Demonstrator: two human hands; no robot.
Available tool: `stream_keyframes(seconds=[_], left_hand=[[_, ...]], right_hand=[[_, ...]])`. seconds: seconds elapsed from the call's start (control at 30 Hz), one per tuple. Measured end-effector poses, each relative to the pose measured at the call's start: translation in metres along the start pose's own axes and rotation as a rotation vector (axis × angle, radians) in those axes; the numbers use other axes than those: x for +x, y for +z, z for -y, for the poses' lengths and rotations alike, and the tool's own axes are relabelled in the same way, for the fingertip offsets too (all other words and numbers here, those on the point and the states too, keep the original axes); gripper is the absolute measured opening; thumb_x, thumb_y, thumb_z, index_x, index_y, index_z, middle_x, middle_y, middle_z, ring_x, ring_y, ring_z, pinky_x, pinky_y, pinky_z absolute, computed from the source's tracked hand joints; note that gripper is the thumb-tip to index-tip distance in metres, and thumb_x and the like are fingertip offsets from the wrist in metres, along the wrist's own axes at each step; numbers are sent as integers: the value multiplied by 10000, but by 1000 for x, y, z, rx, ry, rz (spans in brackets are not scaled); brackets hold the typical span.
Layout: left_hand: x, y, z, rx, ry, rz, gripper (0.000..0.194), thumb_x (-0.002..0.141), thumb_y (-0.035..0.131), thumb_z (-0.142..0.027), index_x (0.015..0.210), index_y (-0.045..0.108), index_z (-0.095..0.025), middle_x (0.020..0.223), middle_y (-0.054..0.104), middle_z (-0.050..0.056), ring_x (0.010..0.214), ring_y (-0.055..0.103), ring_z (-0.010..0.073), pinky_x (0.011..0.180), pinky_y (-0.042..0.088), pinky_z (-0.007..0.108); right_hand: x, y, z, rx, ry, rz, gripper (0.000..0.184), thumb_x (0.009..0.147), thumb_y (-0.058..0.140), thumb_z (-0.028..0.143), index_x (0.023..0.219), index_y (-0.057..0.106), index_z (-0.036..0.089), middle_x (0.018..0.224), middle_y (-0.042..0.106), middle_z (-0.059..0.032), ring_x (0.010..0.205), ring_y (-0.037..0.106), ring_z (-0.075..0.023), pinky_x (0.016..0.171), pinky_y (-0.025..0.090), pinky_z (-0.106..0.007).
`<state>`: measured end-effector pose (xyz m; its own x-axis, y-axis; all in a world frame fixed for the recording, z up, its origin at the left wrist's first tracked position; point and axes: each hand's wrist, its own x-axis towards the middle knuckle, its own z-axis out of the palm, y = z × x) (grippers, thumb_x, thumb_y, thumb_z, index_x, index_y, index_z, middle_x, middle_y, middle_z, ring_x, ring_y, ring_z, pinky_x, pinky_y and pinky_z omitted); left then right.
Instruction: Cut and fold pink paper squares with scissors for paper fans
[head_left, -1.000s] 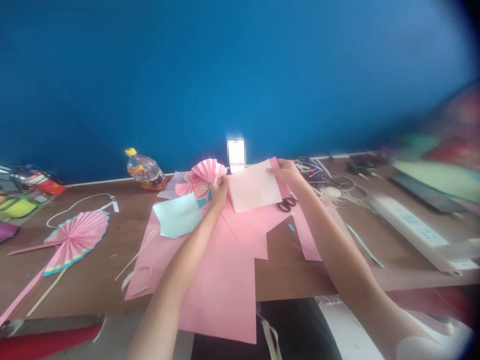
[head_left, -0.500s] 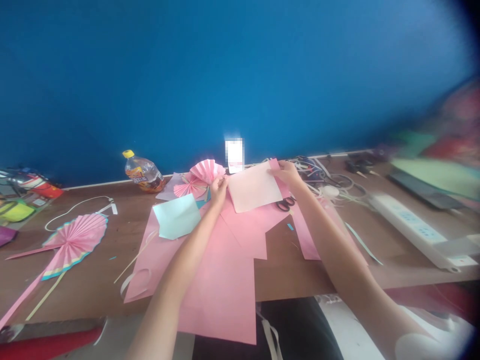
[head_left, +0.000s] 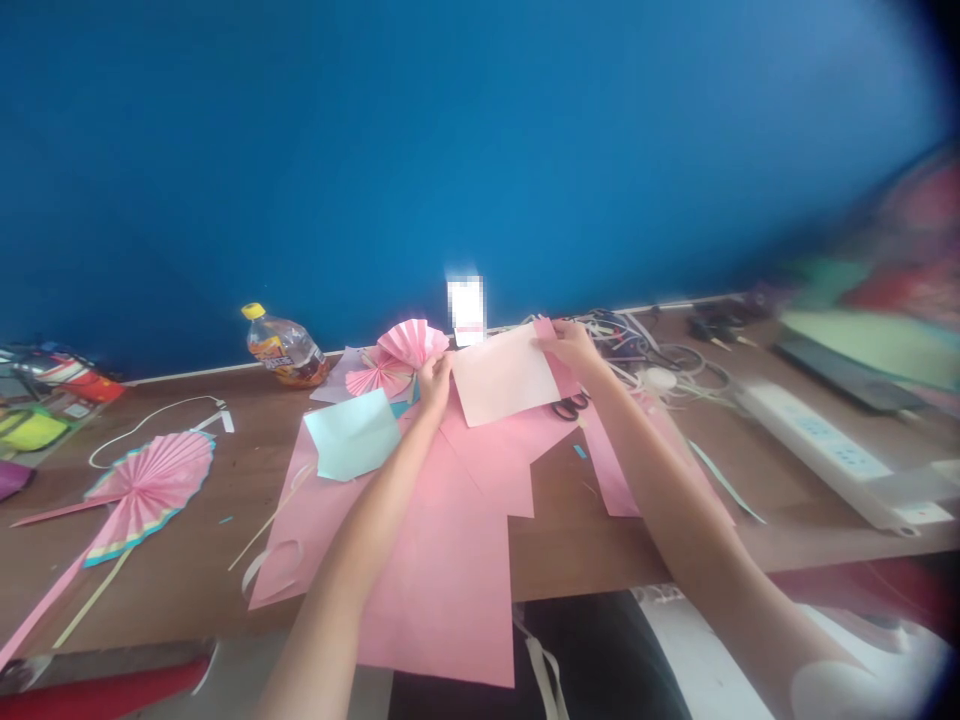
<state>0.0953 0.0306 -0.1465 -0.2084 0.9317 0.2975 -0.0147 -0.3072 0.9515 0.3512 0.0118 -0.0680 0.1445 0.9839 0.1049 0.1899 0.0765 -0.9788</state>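
Note:
A pale cream-pink sheet of paper [head_left: 504, 378] is held up above the table, tilted toward me. My left hand [head_left: 435, 382] pinches its left edge. At the upper right corner, my right hand [head_left: 570, 346] grips the sheet together with a darker pink piece of paper [head_left: 564, 374] behind it. Black-handled scissors [head_left: 571, 407] lie just below my right hand, their blades hidden. Beneath my arms, large pink sheets [head_left: 450, 580] overlap on the table, one hanging past the front edge. A light blue sheet [head_left: 352, 435] lies left of my left forearm. Behind my left hand is a pink folded paper fan [head_left: 411, 345].
At the left lies a finished-looking pink pleated fan [head_left: 161, 480] with blue trim. A bottle with a yellow cap [head_left: 285, 345] leans near the blue wall [head_left: 480, 150]. Tangled cables [head_left: 675, 370] and a white power strip [head_left: 814, 445] occupy the right side of the table [head_left: 570, 560].
The pale sheet tilts slightly differently and has shifted a little left with both hands. Both hands keep hold of it. The rest of the table looks the same.

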Motion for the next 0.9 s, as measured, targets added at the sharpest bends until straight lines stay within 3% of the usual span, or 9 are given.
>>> stream_keyframes(seconds=[0.43,0.67,0.77,0.9], left_hand=[[2,-2,3,108,59,-23,353,852,527,-474,1014,650,-185,1025,674,83,989,622,220,920,463,355],[2,-2,4,229,127,-4,277,886,455,-350,1000,629,-167,1054,670,82,1012,615,205,918,464,341],[-2,0,-2,328,205,-12,254,891,416,-264,1030,606,-169,1058,660,84,1023,605,198,923,461,344],[-7,8,-22,547,431,45,297,886,416,-210,1140,562,-162,1150,619,111,1126,547,218,1009,408,395]], right_hand=[[-5,3,11,1,-15,-1,266,618,730,242,857,673,140,859,720,-96,775,670,-247,679,547,-323],[-8,3,15,-47,-12,-13,245,634,710,242,846,663,128,862,718,-85,747,662,-212,678,536,-299],[-8,2,15,-48,-24,7,260,642,708,259,863,662,131,872,715,-86,741,658,-207,669,530,-298],[-7,2,16,-88,-58,36,284,654,702,283,886,656,127,884,705,-83,751,642,-200,656,510,-288]])
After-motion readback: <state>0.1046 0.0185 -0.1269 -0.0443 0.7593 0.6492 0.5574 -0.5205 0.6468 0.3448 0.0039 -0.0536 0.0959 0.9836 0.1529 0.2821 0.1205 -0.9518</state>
